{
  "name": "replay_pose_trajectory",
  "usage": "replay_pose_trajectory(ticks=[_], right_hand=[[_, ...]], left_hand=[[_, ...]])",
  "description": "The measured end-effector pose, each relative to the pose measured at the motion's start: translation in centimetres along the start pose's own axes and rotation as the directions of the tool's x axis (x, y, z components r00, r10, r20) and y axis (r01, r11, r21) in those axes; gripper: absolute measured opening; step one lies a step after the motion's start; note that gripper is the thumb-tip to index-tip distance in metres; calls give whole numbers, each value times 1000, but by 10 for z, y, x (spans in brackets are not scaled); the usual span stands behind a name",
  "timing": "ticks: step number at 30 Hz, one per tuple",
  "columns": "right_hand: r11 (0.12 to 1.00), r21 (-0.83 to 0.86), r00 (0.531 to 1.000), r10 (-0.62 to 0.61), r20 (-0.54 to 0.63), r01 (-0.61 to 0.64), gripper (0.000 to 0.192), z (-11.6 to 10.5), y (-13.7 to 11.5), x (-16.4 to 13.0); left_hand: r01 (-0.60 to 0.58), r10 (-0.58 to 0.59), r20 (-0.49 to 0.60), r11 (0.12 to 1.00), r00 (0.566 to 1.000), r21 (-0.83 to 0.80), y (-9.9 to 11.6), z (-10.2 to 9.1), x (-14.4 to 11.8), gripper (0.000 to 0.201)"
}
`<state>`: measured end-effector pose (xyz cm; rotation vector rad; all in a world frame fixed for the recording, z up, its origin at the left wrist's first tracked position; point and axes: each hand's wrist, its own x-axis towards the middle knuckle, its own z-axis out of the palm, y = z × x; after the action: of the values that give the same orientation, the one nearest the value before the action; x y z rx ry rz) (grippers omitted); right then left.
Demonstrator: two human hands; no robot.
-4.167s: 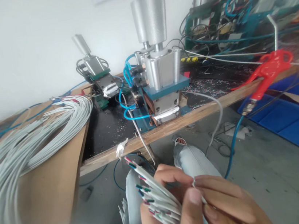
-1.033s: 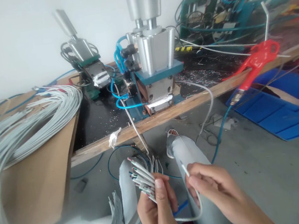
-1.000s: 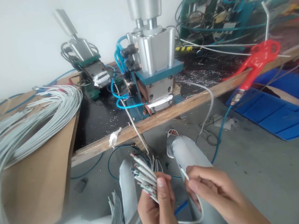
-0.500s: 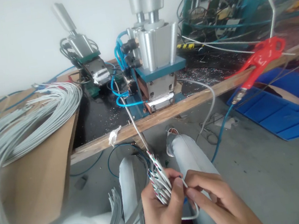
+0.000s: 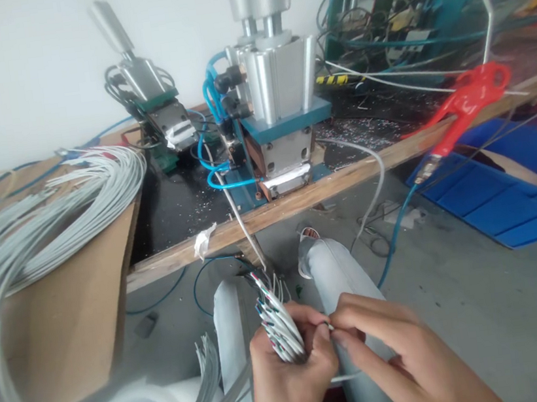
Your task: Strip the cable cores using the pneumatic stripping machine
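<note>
A: Landmark item?
B: Silver-and-blue machine, one, standing on a black bench top with a wooden edge.
A: Left hand?
B: Left hand, one, on the near side of the machine and lower: fingers curled closed around a cable bundle, pale sheaths, coloured wire ends pointing up toward the machine. Thumb and forefinger nearly meet at the tip of a single cable.
A: Right hand?
B: Right hand, one, nearer than the machine and to its right: thumb and forefinger pinched on that same single cable, other fingers bent. Cable tip largely covered by fingers.
A: Remaining stock?
B: Left of the machine: second machine, one; farther left, coiled cables, many, on brown cardboard. Near side, left, low: white bucket, one. Right of the machine: red air gun, one; lower, blue plastic tray.
</note>
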<state>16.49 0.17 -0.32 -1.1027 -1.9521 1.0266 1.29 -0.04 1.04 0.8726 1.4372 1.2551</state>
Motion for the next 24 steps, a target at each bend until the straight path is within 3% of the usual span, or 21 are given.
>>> replay_pose_trajectory(ticks=[6, 13, 17, 24], right_hand=[[950, -294, 994, -108, 21, 109, 24, -6, 0, -3], [995, 93, 992, 29, -124, -18, 22, 13, -6, 1], [993, 115, 989, 13, -145, 3, 24, 23, -1, -2], [977, -201, 997, -73, 6, 72, 24, 5, 4, -5]], left_hand=[[67, -67, -16, 998, 998, 17, 11, 2, -2, 8], [49, -58, -104, 995, 993, -88, 3, 4, -5, 10], [73, -79, -96, 995, 992, -65, 0, 0, -4, 10], [125, -135, 141, 989, 981, 76, 5, -12, 4, 10]])
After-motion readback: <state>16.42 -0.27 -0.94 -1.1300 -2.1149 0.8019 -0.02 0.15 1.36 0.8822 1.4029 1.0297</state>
